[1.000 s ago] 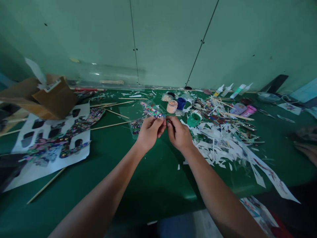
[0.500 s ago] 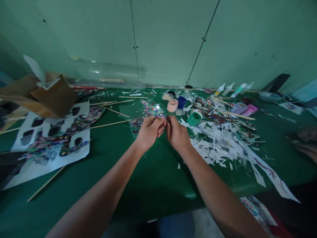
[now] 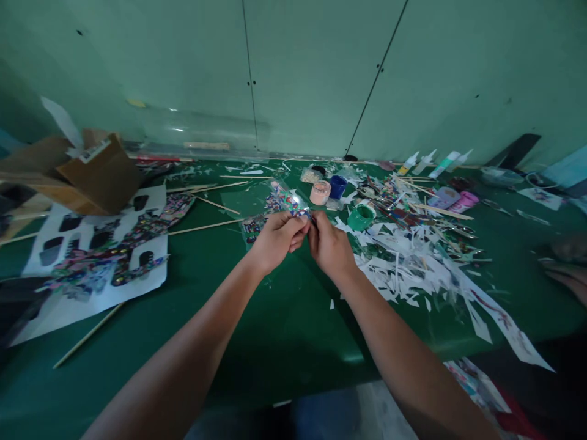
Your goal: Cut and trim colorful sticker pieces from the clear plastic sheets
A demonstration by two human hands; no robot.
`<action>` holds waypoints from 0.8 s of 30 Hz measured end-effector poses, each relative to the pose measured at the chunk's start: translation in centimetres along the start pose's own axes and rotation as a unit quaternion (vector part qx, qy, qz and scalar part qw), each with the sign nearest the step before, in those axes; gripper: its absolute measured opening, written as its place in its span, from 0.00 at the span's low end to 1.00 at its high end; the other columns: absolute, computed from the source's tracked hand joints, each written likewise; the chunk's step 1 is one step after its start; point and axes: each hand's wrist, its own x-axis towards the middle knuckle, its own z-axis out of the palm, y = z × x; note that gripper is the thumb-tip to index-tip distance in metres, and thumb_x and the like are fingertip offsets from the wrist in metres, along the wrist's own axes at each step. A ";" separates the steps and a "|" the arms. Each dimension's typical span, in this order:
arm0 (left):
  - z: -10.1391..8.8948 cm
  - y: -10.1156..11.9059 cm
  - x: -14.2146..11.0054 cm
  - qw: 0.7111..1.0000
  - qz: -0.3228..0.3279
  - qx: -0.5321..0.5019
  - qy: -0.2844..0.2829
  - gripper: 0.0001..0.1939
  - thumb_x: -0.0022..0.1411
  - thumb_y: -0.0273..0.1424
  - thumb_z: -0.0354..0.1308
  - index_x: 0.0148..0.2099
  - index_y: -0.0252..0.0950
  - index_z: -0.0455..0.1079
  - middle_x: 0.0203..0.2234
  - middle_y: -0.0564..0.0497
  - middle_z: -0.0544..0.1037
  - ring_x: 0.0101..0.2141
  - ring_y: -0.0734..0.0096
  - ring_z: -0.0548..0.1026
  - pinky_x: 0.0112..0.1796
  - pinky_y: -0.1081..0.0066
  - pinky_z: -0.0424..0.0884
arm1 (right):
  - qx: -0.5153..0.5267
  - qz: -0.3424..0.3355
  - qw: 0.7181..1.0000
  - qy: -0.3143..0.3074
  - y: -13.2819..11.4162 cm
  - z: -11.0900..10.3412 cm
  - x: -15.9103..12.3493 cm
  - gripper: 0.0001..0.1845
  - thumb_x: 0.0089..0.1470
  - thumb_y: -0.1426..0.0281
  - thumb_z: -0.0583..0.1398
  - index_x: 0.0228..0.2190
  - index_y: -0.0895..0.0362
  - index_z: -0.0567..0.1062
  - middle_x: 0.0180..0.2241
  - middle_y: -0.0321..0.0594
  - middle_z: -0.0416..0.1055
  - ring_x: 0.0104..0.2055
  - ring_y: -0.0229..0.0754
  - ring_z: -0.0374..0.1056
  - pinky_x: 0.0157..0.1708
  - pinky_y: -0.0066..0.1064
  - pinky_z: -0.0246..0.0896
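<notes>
My left hand (image 3: 274, 243) is closed, pinching a glossy clear-plastic piece with a multicoloured pattern (image 3: 287, 197) that sticks up past the fingers. Fingertip to fingertip with it, my right hand (image 3: 334, 245) is also closed. Something small and dark shows at its fingers, too hidden to name. Under and beside my left hand, another patterned piece (image 3: 252, 228) lies on the green table (image 3: 279, 330). Just beyond both hands stand open paint pots: a peach one (image 3: 320, 193), a blue one (image 3: 338, 186) and a green one (image 3: 361, 217).
White paper scraps (image 3: 403, 263) and thin sticks spread on the right. Glue bottles (image 3: 444, 165) lean near the wall. At left sit a cardboard box (image 3: 92, 177) and a white sheet (image 3: 151, 281) bearing patterned cut-outs. Another person's hand (image 3: 568, 278) rests at the far right.
The patterned piece in my left hand has shifted slightly to the right and tilted. Both hands stay close together in nearly the same place.
</notes>
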 end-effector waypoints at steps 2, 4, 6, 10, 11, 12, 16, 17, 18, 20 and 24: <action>-0.1 0.2 0.0 1.000 -0.005 0.007 -0.012 0.15 0.62 0.30 0.50 0.22 0.35 0.60 0.12 0.58 0.55 0.15 0.81 0.57 0.19 0.75 0.53 | -0.002 0.000 1.000 -0.001 0.0 0.0 0.0 0.12 0.63 0.69 0.45 0.41 0.56 0.66 0.29 0.42 0.76 0.25 0.41 0.70 0.22 0.30 0.51; -0.2 0.3 -0.1 1.000 -0.009 0.013 -0.024 0.15 0.61 0.31 0.50 0.21 0.35 0.60 0.12 0.58 0.55 0.15 0.81 0.56 0.19 0.74 0.53 | -0.006 0.001 1.000 -0.004 0.0 0.0 0.0 0.12 0.63 0.69 0.46 0.41 0.56 0.66 0.29 0.42 0.76 0.25 0.40 0.70 0.22 0.30 0.51; -0.3 0.4 -0.1 0.999 -0.016 0.013 -0.040 0.16 0.61 0.31 0.50 0.21 0.35 0.60 0.11 0.57 0.55 0.15 0.81 0.55 0.19 0.74 0.52 | -0.016 0.000 1.000 -0.005 0.0 0.1 0.0 0.12 0.62 0.70 0.46 0.41 0.56 0.67 0.29 0.42 0.76 0.24 0.40 0.69 0.22 0.30 0.51; -0.5 0.1 -0.1 0.997 -0.033 -0.021 -0.063 0.16 0.62 0.32 0.49 0.21 0.35 0.60 0.12 0.57 0.54 0.15 0.81 0.53 0.18 0.74 0.50 | -0.054 -0.002 0.999 -0.001 0.0 0.1 0.0 0.12 0.61 0.72 0.47 0.42 0.57 0.67 0.30 0.43 0.76 0.25 0.41 0.69 0.22 0.30 0.51; -0.5 0.0 0.0 0.996 -0.035 -0.036 -0.069 0.16 0.62 0.32 0.49 0.22 0.35 0.59 0.12 0.58 0.53 0.15 0.81 0.53 0.18 0.74 0.50 | -0.062 -0.004 0.998 -0.001 0.0 0.0 0.0 0.12 0.61 0.72 0.47 0.43 0.57 0.68 0.31 0.43 0.76 0.25 0.41 0.70 0.22 0.30 0.51; -0.5 -0.1 0.0 0.995 -0.034 -0.051 -0.074 0.15 0.62 0.32 0.48 0.22 0.36 0.59 0.12 0.58 0.53 0.15 0.81 0.53 0.18 0.74 0.49 | -0.067 -0.008 0.998 -0.003 0.0 0.0 0.0 0.13 0.61 0.73 0.47 0.43 0.58 0.68 0.31 0.44 0.76 0.26 0.42 0.70 0.22 0.30 0.51; -0.1 -0.4 -0.1 0.996 -0.020 -0.068 -0.061 0.15 0.62 0.31 0.46 0.23 0.36 0.57 0.12 0.58 0.54 0.14 0.81 0.52 0.18 0.74 0.48 | -0.071 -0.013 0.997 -0.018 0.0 0.1 0.0 0.13 0.60 0.74 0.48 0.44 0.58 0.68 0.32 0.44 0.76 0.29 0.43 0.72 0.22 0.30 0.53; 0.0 -0.4 -0.2 0.996 -0.012 -0.066 -0.050 0.15 0.62 0.32 0.46 0.23 0.36 0.56 0.12 0.58 0.54 0.14 0.80 0.51 0.18 0.74 0.48 | -0.068 -0.011 0.997 -0.022 0.0 0.1 0.0 0.14 0.60 0.74 0.48 0.44 0.58 0.68 0.32 0.44 0.76 0.30 0.44 0.73 0.23 0.30 0.54; 0.1 -0.5 -0.2 0.997 -0.005 -0.066 -0.041 0.15 0.62 0.32 0.46 0.23 0.37 0.56 0.11 0.58 0.54 0.14 0.81 0.51 0.18 0.74 0.47 | -0.065 -0.009 0.998 -0.025 0.0 0.1 0.0 0.14 0.59 0.75 0.49 0.45 0.58 0.68 0.32 0.44 0.76 0.31 0.44 0.73 0.23 0.30 0.54; 0.2 -0.6 -0.2 0.997 0.006 -0.068 -0.031 0.15 0.62 0.33 0.46 0.23 0.37 0.56 0.11 0.58 0.53 0.14 0.81 0.51 0.18 0.75 0.47 | -0.061 -0.007 0.998 -0.027 0.0 0.1 0.0 0.14 0.59 0.75 0.49 0.45 0.58 0.68 0.33 0.44 0.76 0.32 0.44 0.73 0.23 0.30 0.55; 0.2 -0.8 -0.1 0.998 0.001 -0.052 -0.044 0.15 0.61 0.32 0.46 0.22 0.37 0.55 0.11 0.58 0.54 0.15 0.80 0.52 0.18 0.75 0.48 | -0.072 -0.006 0.997 -0.032 -0.1 0.0 0.1 0.15 0.58 0.75 0.49 0.46 0.57 0.68 0.33 0.43 0.76 0.31 0.44 0.73 0.23 0.30 0.54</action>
